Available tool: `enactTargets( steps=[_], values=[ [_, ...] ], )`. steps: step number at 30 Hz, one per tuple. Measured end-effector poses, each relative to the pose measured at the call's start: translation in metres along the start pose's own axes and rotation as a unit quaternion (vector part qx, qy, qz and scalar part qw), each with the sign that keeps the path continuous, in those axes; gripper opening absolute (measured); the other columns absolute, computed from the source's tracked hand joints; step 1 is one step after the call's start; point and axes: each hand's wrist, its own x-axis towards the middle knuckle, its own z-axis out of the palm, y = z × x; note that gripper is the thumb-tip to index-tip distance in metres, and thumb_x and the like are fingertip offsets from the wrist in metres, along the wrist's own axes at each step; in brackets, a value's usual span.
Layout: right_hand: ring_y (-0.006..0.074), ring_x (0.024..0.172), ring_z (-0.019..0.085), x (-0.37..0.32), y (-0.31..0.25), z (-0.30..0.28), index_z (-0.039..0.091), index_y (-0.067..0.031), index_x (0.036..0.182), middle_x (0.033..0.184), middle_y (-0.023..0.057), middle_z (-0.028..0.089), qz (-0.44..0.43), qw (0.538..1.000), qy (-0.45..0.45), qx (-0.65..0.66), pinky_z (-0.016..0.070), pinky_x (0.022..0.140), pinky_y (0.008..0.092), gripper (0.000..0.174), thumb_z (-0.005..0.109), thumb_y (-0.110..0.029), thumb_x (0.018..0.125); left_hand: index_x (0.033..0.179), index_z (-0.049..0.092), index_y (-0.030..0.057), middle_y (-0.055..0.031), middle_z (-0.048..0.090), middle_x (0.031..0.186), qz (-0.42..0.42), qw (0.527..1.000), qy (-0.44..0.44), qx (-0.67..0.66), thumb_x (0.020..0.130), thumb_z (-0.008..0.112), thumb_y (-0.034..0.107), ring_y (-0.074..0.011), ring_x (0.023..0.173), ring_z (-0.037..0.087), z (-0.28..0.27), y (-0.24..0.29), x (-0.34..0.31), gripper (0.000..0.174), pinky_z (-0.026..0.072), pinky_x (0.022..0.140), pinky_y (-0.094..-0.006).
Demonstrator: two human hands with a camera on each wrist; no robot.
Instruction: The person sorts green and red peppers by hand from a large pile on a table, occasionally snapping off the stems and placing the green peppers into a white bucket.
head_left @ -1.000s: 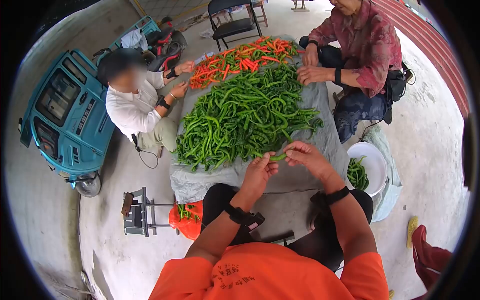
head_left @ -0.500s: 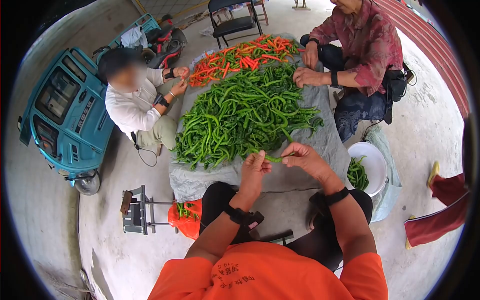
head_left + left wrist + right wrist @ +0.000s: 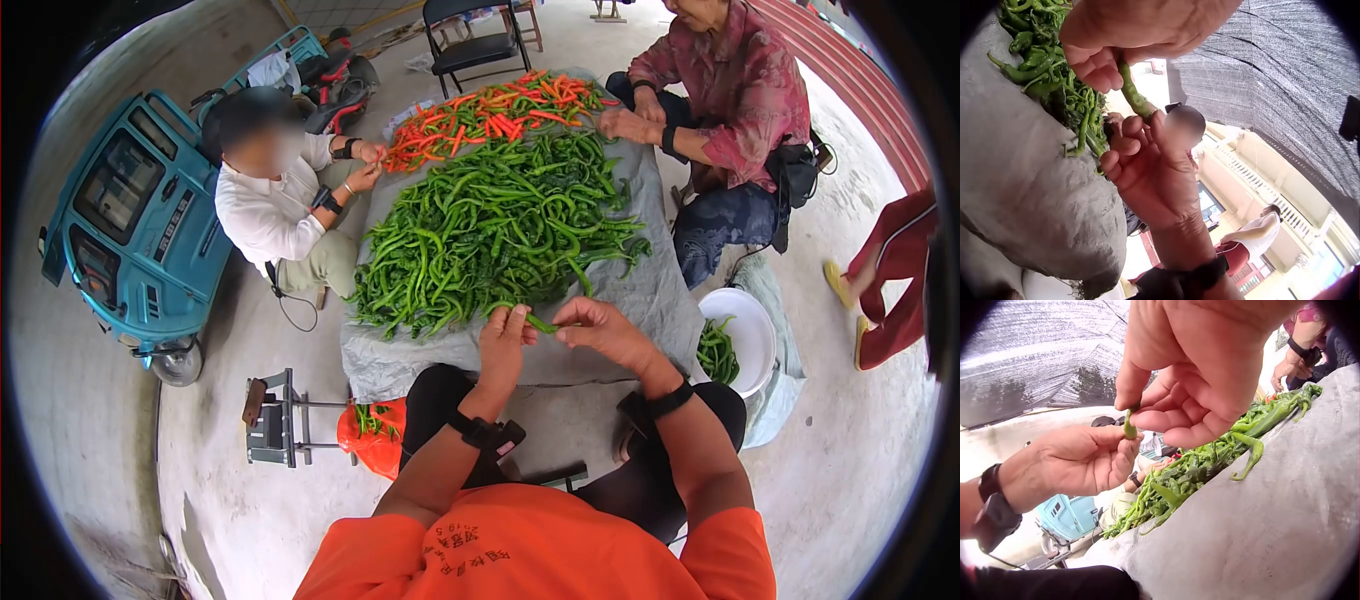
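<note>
Between my two hands, above the near edge of the pepper pile, is a green chili pepper [image 3: 541,324]. My left hand [image 3: 503,345] pinches one end of it between thumb and fingers. At the other end, the thumb and fingertips of my right hand [image 3: 608,335] pinch it. In the left wrist view the pepper [image 3: 1135,94] looks slightly bent and spans the gap between both hands. Just beyond them lies a large heap of green chili peppers [image 3: 480,225] on a grey sheet [image 3: 640,290], with red chili peppers [image 3: 500,118] along its far side.
A person in white [image 3: 270,200] sits at the left, another in a patterned red shirt [image 3: 735,90] at the right. A white basin [image 3: 755,335] with green peppers stands right, an orange-red bag [image 3: 375,450] lower left. Someone in dark red trousers [image 3: 890,290] is at the far right.
My hands have shifted slightly left with the pepper. The hands of the person at the right have moved toward the red peppers. The person in dark red trousers has come further into view.
</note>
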Motion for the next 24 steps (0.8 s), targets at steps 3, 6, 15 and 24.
enactTargets(
  steps=[3,6,15,24],
  values=[
    [0.0074,0.079,0.057,0.001,-0.002,-0.001,0.062,-0.0045,0.100,0.088,0.0004,0.062,-0.019,1.000,0.020,0.000,0.0474,0.070,0.0227,0.019,0.065,-0.012,0.082,0.091,0.057,0.0029,-0.0046,0.058,0.075,-0.026,0.998,-0.009,-0.048,0.095,0.050,0.027,-0.0111,0.062,0.055,-0.001,-0.002,0.001,0.025,0.0472,0.061,-0.0251],
    [0.0076,0.075,0.057,0.003,-0.004,-0.003,0.064,-0.0041,0.101,0.088,0.0007,0.062,-0.041,0.997,0.053,0.029,0.0472,0.069,0.0220,0.020,0.064,-0.014,0.084,0.094,0.056,0.0035,-0.0049,0.059,0.077,-0.065,0.994,-0.018,-0.089,0.095,0.050,0.027,-0.0114,0.064,0.056,0.002,0.002,-0.001,0.024,0.0474,0.062,-0.0254],
    [0.0052,0.064,0.052,-0.017,-0.023,-0.058,0.062,-0.0019,0.103,0.072,-0.0032,0.056,-0.130,0.942,0.289,0.114,0.0441,0.063,0.0196,0.028,0.056,-0.027,0.092,0.107,0.056,0.0045,-0.0053,0.061,0.090,-0.092,0.990,-0.104,-0.006,0.095,0.048,0.020,-0.0116,0.070,0.058,-0.011,-0.008,-0.007,0.021,0.0473,0.064,-0.0251],
    [0.0013,0.058,0.044,-0.078,-0.021,-0.131,0.062,-0.0086,0.107,0.071,-0.0067,0.051,-0.225,0.787,0.546,0.177,0.0379,0.055,0.0162,0.027,0.057,-0.030,0.091,0.111,0.054,0.0053,-0.0043,0.058,0.095,-0.042,0.993,0.106,0.023,0.091,0.051,0.015,-0.0122,0.067,0.059,-0.083,-0.032,0.014,0.023,0.0457,0.058,-0.0250]
  ],
)
